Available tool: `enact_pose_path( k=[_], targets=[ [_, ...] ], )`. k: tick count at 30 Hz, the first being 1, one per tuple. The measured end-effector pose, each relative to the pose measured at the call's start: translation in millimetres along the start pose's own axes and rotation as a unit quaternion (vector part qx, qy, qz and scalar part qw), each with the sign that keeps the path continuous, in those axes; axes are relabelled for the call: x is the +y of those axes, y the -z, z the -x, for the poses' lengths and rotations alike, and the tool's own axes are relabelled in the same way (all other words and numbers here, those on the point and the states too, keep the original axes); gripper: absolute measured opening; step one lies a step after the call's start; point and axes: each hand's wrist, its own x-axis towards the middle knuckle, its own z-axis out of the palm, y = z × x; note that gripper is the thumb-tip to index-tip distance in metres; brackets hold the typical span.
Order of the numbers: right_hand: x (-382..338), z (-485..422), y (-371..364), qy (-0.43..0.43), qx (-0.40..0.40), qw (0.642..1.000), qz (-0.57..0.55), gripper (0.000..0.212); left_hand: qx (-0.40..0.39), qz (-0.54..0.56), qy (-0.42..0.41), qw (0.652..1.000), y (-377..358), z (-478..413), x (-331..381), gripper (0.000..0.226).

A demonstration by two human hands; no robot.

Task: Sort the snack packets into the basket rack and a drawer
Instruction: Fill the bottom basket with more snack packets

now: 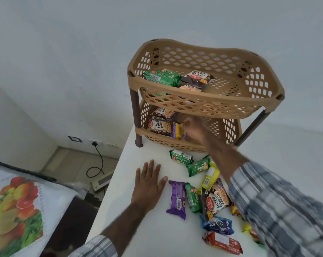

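A tan two-tier basket rack (208, 103) stands at the back of a white counter (147, 229). Its top tier holds a green packet (161, 78) and a dark peanut packet (196, 78). In the lower tier lie two salted peanut packets (159, 125) and a yellow-purple packet (177, 130). My right hand (195, 130), blurred, reaches into the lower tier and touches that yellow-purple packet. My left hand (149, 184) lies flat on the counter, fingers apart, holding nothing. Several loose packets lie under my right arm, among them a purple one (177, 199) and a salted peanut one (215, 199).
The counter's left edge drops to the floor, where a black cable (99, 160) runs from a wall socket. A fruit-printed cloth (18, 210) covers something at the lower left. White walls close in behind the rack. No drawer is in view.
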Motion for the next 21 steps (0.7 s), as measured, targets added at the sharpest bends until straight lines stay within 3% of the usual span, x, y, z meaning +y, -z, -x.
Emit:
enact_pose_path(
  k=[4, 7, 11, 18, 21],
  targets=[
    [37.7, 57.6, -1.8, 0.081, 0.107, 0.987, -0.092, 0.026, 0.042, 0.112, 0.047, 0.992, 15.0, 17.5, 34.8, 0.086],
    [63.1, 119.9, -14.0, 0.091, 0.146, 0.977, -0.130, 0.020, -0.033, 0.166, 0.092, 0.981, 16.0, 26.8, 61.2, 0.099],
    [89.8, 186.2, -34.9, 0.073, 0.132, 0.983, -0.107, 0.014, -0.079, 0.186, 0.090, 0.975, 10.9, 35.2, 76.2, 0.100],
    [99.8, 229.3, -65.0, 0.080, 0.101, 0.986, -0.101, 0.014, -0.066, 0.224, 0.112, 0.966, 22.0, 42.3, 68.8, 0.096],
    [89.3, 230.8, -70.6, 0.085, 0.096, 0.982, -0.135, 0.012, -0.061, 0.333, 0.154, 0.928, 39.6, 43.3, 66.3, 0.093]
  ],
)
